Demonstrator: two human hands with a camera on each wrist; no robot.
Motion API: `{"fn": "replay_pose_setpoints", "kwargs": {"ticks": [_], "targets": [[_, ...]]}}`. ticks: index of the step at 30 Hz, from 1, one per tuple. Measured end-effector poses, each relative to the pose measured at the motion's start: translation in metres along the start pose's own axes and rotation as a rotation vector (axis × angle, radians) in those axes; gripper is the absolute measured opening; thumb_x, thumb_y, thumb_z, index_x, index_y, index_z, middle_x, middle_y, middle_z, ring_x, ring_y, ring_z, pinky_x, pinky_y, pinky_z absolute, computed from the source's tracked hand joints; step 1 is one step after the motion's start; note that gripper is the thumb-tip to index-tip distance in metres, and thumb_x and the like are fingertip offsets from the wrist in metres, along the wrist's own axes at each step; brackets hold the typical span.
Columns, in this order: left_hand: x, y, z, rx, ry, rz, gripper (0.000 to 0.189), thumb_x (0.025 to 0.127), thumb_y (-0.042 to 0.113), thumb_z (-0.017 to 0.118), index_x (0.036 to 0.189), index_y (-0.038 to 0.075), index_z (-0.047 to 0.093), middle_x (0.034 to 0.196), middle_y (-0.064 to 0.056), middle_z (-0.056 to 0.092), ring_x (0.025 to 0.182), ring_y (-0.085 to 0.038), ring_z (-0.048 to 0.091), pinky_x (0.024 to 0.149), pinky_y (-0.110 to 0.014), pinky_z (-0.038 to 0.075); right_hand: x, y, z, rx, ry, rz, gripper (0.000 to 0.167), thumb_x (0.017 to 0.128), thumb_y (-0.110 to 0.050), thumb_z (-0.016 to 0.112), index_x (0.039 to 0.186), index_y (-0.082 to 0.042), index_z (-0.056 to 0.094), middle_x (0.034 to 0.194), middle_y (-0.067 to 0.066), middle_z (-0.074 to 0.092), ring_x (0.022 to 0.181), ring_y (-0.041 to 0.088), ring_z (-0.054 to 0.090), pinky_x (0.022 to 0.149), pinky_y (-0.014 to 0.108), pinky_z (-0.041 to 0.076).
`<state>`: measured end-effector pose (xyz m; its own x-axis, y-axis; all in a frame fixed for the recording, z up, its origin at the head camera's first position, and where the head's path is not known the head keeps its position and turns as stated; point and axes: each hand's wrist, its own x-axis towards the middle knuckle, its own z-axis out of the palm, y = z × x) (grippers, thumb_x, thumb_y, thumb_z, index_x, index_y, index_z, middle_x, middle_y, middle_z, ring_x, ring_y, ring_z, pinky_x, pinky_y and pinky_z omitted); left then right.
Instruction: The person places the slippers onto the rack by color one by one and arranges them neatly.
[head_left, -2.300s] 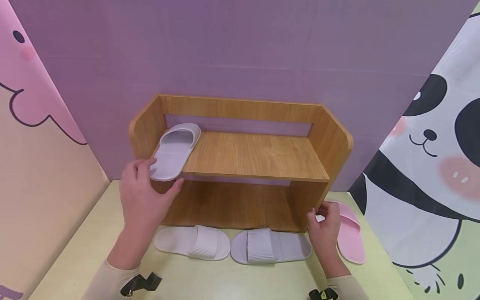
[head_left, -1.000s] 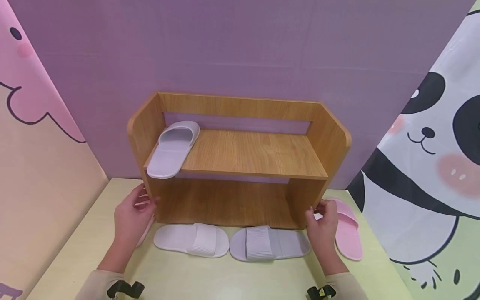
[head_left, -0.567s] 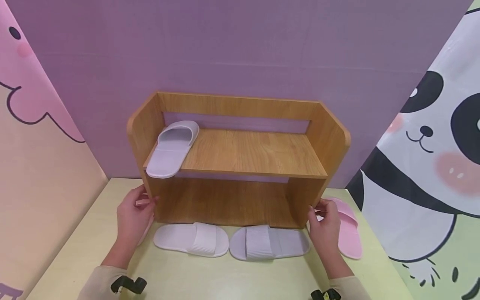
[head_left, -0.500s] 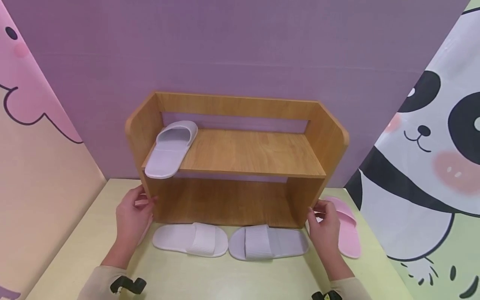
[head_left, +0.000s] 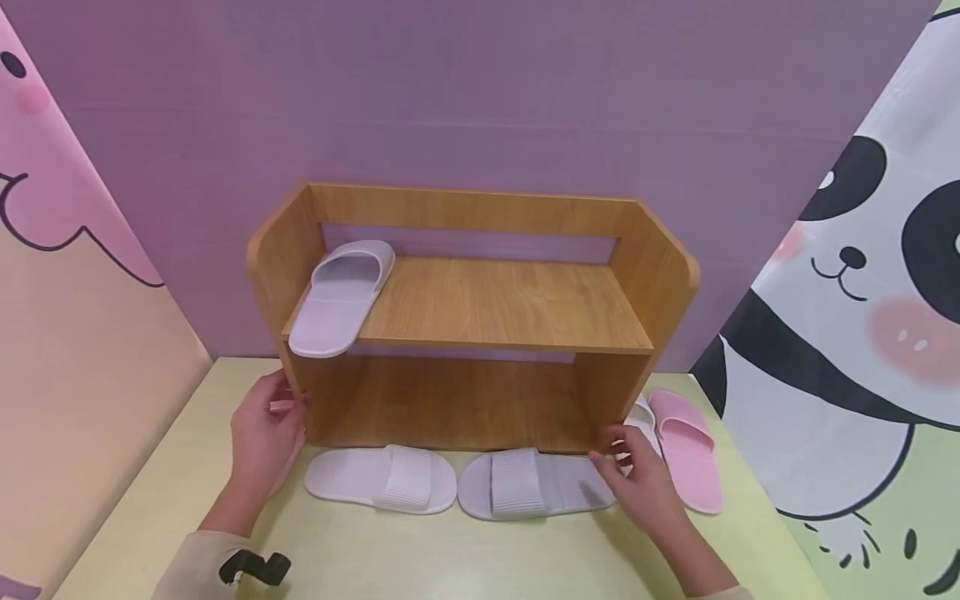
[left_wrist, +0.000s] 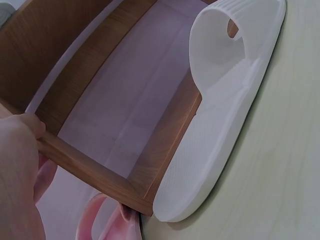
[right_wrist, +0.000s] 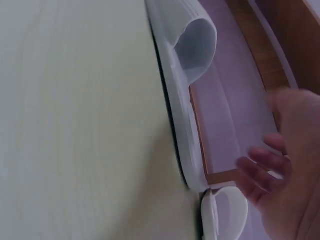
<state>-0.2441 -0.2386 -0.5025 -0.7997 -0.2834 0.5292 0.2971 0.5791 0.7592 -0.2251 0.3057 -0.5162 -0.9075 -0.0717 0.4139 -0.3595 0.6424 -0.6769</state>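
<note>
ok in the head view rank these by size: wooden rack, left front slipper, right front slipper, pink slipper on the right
1. Wooden rack, by far the largest
2. Left front slipper and right front slipper, too alike to rank
3. Pink slipper, though it lies farther back

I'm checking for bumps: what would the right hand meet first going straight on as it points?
Most likely the wooden rack, at the lower front of its right side panel. The right hand points that way in the head view, but any gap is unclear.
</note>
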Motion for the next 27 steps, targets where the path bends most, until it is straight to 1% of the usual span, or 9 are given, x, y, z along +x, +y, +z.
{"fn": "replay_pose_setpoints", "kwargs": {"ticks": [2,4,6,9,13,19,21,24,27], "targets": [[0.0,0.0,0.0,0.004,-0.003,-0.003,0.043,0.101,0.003,0.077,0.143,0.008,0.068,0.118,-0.013,0.075,0.1,-0.033,0.077,0.079,-0.004,0.051,-0.002,0.001,0.0,-0.063,-0.075,-0.082,0.042,0.094,-0.011,0.088,0.13,-0.001,0.067,0.117,0.008,0.072,0.105,0.026,0.068,0.085,0.041,0.06],[0.0,0.0,0.001,0.01,-0.003,-0.008,0.042,0.102,0.004,0.077,0.142,0.008,0.068,0.117,-0.013,0.075,0.1,-0.032,0.077,0.078,-0.004,0.051,-0.003,0.002,0.0,-0.124,-0.134,-0.138,0.049,0.092,-0.02,0.091,0.133,-0.004,0.069,0.12,0.004,0.072,0.112,0.028,0.067,0.091,0.049,0.059],[-0.001,0.0,0.001,0.017,-0.003,-0.015,0.041,0.102,0.005,0.076,0.142,0.008,0.068,0.117,-0.013,0.075,0.1,-0.033,0.077,0.078,-0.004,0.05,-0.004,0.003,0.0,-0.175,-0.182,-0.17,0.054,0.091,-0.029,0.093,0.135,-0.008,0.07,0.124,0.001,0.072,0.119,0.029,0.066,0.097,0.055,0.058],[-0.001,0.0,0.001,0.024,-0.007,-0.028,0.039,0.103,0.007,0.075,0.141,0.008,0.068,0.118,-0.013,0.075,0.101,-0.033,0.077,0.078,-0.004,0.05,-0.004,0.006,-0.001,-0.237,-0.243,-0.191,0.063,0.086,-0.041,0.096,0.136,-0.011,0.071,0.129,0.002,0.071,0.126,0.033,0.065,0.105,0.061,0.055],[-0.001,0.0,0.0,0.028,-0.022,-0.04,0.037,0.104,0.008,0.074,0.141,0.008,0.068,0.119,-0.014,0.076,0.105,-0.033,0.076,0.08,-0.004,0.049,-0.005,0.011,-0.001,-0.297,-0.294,-0.234,0.074,0.079,-0.049,0.099,0.138,-0.012,0.072,0.133,0.005,0.07,0.126,0.037,0.065,0.105,0.062,0.055],[-0.001,0.0,-0.002,0.027,-0.041,-0.053,0.036,0.105,0.011,0.074,0.141,0.008,0.068,0.12,-0.013,0.075,0.11,-0.033,0.073,0.081,-0.005,0.048,-0.006,0.021,0.001,-0.305,-0.302,-0.297,0.073,0.076,-0.044,0.102,0.136,-0.012,0.074,0.13,0.001,0.067,0.122,0.03,0.064,0.103,0.056,0.057],[0.0,0.0,-0.002,0.027,-0.043,-0.055,0.036,0.105,0.011,0.074,0.141,0.009,0.068,0.12,-0.013,0.075,0.11,-0.033,0.073,0.081,-0.005,0.049,-0.006,0.024,0.002,-0.302,-0.308,-0.3,0.073,0.075,-0.042,0.103,0.135,-0.013,0.074,0.129,0.0,0.066,0.122,0.029,0.064,0.104,0.055,0.058],[0.0,-0.001,-0.003,0.029,-0.046,-0.058,0.036,0.106,0.012,0.074,0.141,0.009,0.068,0.121,-0.013,0.075,0.111,-0.032,0.072,0.081,-0.005,0.049,-0.005,0.026,0.002,-0.315,-0.329,-0.294,0.075,0.073,-0.044,0.104,0.135,-0.013,0.074,0.129,0.002,0.065,0.122,0.031,0.062,0.103,0.055,0.058],[0.0,-0.002,-0.002,0.024,-0.047,-0.06,0.037,0.105,0.012,0.074,0.141,0.008,0.068,0.121,-0.013,0.075,0.112,-0.032,0.072,0.081,-0.005,0.049,-0.004,0.026,0.0,-0.349,-0.384,-0.265,0.079,0.073,-0.047,0.103,0.138,-0.015,0.074,0.131,0.003,0.064,0.124,0.032,0.06,0.105,0.055,0.057]]}}
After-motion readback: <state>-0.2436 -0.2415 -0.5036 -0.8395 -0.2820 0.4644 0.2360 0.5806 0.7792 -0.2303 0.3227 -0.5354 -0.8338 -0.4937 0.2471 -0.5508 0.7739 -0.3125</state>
